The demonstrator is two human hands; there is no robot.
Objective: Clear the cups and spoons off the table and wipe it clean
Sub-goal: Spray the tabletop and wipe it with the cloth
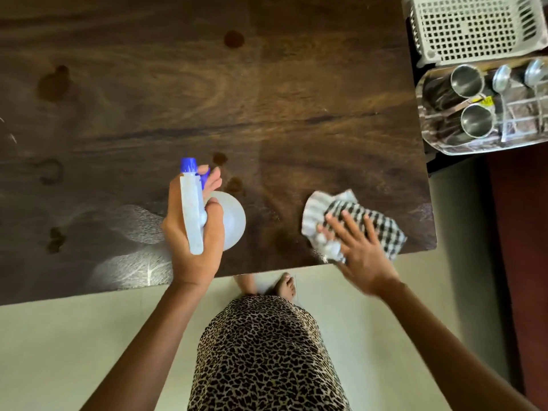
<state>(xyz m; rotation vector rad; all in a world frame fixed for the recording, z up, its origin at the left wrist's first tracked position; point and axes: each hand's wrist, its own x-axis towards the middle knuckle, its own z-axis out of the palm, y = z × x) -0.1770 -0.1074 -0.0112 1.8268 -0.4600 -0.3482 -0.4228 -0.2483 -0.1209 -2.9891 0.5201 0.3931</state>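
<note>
My left hand grips a white spray bottle with a blue nozzle, held above the near edge of the dark wooden table. My right hand presses flat on a black-and-white checked cloth near the table's front right corner. Dark spill spots dot the tabletop. Two steel cups and spoons lie in a shiny tray to the right, off the table.
A white plastic basket stands behind the tray at the top right. Pale floor runs along the table's near edge, where my feet and a leopard-print skirt show. Wet sheen marks the table's front left.
</note>
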